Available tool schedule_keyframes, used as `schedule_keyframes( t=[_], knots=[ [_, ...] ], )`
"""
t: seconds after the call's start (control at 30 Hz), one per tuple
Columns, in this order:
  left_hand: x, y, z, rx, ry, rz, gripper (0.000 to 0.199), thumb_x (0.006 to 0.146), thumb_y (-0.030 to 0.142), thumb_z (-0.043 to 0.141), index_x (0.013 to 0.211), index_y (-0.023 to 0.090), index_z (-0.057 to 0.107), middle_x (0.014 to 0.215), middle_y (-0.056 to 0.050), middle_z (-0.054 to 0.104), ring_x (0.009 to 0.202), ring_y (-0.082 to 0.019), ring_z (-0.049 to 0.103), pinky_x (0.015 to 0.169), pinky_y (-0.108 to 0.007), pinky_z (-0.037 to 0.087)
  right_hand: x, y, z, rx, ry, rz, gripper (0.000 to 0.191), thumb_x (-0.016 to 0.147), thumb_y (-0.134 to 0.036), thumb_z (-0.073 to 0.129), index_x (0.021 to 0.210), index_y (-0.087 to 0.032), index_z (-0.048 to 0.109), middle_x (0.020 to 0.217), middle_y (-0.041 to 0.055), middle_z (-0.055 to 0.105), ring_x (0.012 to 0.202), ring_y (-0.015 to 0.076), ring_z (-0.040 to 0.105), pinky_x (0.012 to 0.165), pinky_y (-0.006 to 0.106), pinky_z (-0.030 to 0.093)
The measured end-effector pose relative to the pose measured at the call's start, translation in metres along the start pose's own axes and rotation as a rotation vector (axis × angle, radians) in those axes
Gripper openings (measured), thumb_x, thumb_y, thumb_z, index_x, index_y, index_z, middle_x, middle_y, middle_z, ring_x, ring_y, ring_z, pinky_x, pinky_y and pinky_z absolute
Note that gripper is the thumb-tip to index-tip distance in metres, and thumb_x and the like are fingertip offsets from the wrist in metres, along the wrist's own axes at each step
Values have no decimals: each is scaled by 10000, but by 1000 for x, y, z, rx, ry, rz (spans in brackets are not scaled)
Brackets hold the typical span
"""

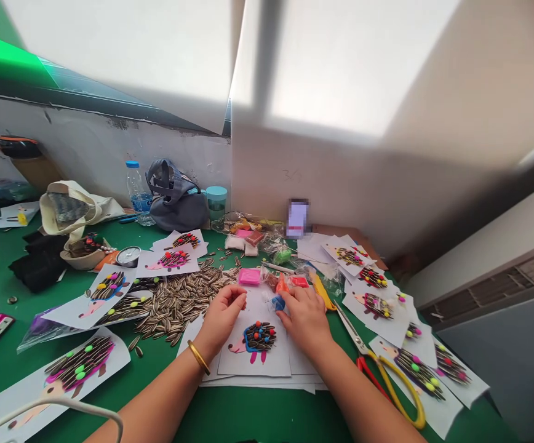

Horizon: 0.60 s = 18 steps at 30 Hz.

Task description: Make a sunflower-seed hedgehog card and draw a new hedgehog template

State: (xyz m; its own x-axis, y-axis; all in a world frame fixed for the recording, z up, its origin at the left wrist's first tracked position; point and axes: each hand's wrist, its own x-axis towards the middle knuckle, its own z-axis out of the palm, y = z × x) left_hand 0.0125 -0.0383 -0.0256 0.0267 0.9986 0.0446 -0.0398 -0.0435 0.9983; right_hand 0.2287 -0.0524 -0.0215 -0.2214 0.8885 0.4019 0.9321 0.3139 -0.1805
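Pale upright panel [341, 184] behind the tabletop [258, 412]: a faint, thin marking [291, 175], apparently handwritten, begins with a figure resembling "3"; the characters after it are too faint to read with certainty. Clear bottle with blue cap [138, 195]: blue label, lettering too small to read. Phone [298, 218]: screen blurred, its content illegible. No other lettering is readable.

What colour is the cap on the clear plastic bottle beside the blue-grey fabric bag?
The cap is bright blue; it shows best in the head view.
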Motion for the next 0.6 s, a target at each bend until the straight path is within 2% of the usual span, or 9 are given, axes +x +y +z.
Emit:
schedule_keyframes(
  t=[0.07, 0.17, 0.27, 0.4, 0.6],
  knots=[
    [0, -2, -1, 213, -6, 109, 111, 815, 295, 622, 862, 196, 639, 818, -17, 643, 783, -170, 600, 752, -305, 480, 7, -2, 3, -42, -20, -6, 279, 757, -224, 738, 1028, -265, 683, 979, 81, 641, 952, 291, 530, 795, 413, 382],
    [-1, -4, -2, 489, -49, 264, 84, 828, 240, 587, 829, 216, 667, 871, -31, 672, 860, -198, 618, 802, -335, 481, 12, -6, 5, 9, -3, -12, 177, 782, -205, 711, 944, -272, 686, 949, 61, 644, 936, 270, 539, 798, 397, 388],
    [-2, -8, -1, 615, -114, 334, 134, 839, 214, 573, 889, 241, 695, 933, -30, 704, 909, -204, 634, 841, -350, 487, 11, -10, 4, 123, 33, -19, 150, 824, -204, 662, 964, -258, 670, 1005, 58, 655, 964, 256, 557, 821, 384, 407],
    [-2, -13, 2, 567, -83, 298, 193, 848, 251, 589, 1007, 248, 700, 1025, -34, 728, 973, -207, 652, 896, -362, 495, 9, -13, 3, 272, 8, -41, 162, 867, -217, 606, 1026, -232, 634, 1030, 59, 684, 964, 240, 602, 839, 357, 447],
    [-6, -9, 7, 374, -30, 263, 118, 841, 275, 606, 912, 214, 679, 906, -25, 717, 873, -179, 662, 823, -309, 522, 7, -19, 4, 386, 4, -21, 166, 904, -229, 541, 1054, -231, 611, 1047, 60, 681, 941, 209, 637, 835, 316, 486]
  ],
)
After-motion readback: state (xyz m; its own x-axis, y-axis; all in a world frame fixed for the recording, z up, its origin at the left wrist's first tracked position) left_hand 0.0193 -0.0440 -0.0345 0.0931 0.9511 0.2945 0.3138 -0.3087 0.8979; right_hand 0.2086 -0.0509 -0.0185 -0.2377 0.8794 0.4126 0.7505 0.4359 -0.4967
